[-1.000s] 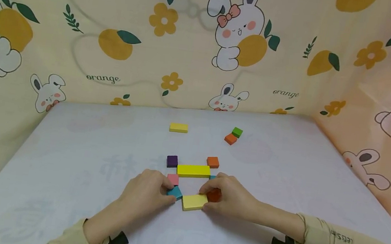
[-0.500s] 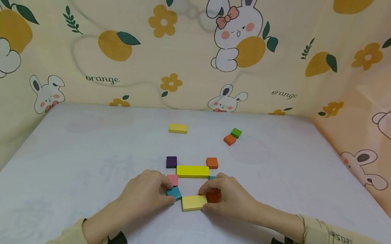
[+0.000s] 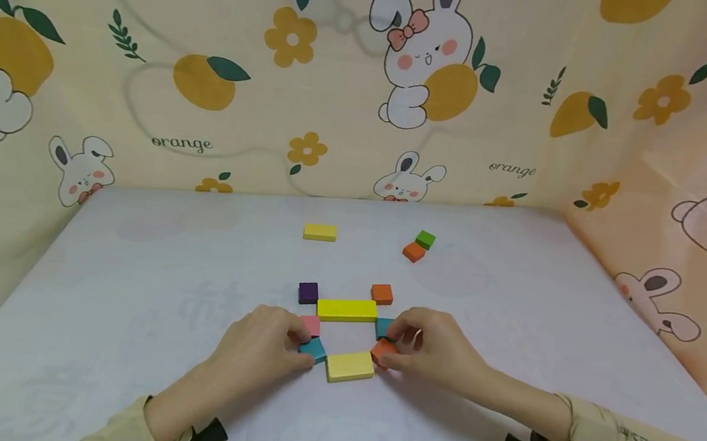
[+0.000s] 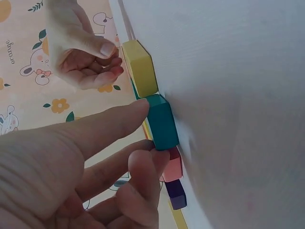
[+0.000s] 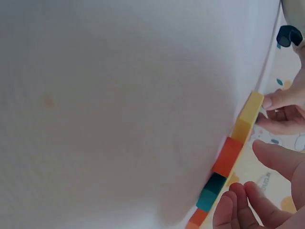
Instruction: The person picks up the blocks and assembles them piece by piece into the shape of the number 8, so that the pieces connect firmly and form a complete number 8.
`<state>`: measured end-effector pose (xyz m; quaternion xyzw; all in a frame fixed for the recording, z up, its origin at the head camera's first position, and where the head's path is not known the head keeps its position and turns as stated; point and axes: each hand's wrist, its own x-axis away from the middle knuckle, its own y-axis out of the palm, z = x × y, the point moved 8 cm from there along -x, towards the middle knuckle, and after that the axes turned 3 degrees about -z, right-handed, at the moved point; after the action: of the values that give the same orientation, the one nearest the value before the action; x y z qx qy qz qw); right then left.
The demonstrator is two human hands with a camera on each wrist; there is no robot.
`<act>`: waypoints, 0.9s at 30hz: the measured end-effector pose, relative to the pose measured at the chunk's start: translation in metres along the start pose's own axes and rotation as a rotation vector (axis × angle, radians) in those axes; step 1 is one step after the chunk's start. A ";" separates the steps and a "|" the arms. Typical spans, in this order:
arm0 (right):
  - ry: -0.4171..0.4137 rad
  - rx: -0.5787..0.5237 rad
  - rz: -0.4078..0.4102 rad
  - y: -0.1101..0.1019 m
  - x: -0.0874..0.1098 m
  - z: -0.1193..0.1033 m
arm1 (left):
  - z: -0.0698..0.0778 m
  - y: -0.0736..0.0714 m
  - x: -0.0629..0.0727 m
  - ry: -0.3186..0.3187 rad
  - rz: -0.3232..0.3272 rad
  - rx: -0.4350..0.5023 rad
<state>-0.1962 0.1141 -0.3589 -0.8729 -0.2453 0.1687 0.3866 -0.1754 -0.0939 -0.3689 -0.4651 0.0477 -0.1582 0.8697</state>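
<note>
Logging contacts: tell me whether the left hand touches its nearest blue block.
Touching: the left wrist view shows the left hand pinching the blue block between thumb and finger.

Vs. 0.5 s ago, we see the R hand (image 3: 437, 351) shifted right, its fingertips now clear of the pale yellow rect. block (image 3: 350, 367), whose R end's no longer covered. We also get more of the orange block (image 3: 380, 350) next to it, mostly hidden bef., & of the R-side teal block (image 3: 383, 326), prev. just a sliver.
</note>
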 end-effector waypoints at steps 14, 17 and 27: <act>-0.025 0.025 -0.014 0.006 0.001 0.000 | -0.002 0.000 0.000 0.000 -0.001 0.009; -0.022 0.008 -0.013 0.006 0.001 0.000 | -0.002 0.000 0.000 0.008 0.005 0.011; -0.019 -0.010 -0.017 0.006 0.002 -0.001 | -0.002 0.000 0.001 0.010 0.005 0.022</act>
<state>-0.1923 0.1111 -0.3629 -0.8710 -0.2572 0.1727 0.3814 -0.1748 -0.0961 -0.3698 -0.4545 0.0514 -0.1591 0.8749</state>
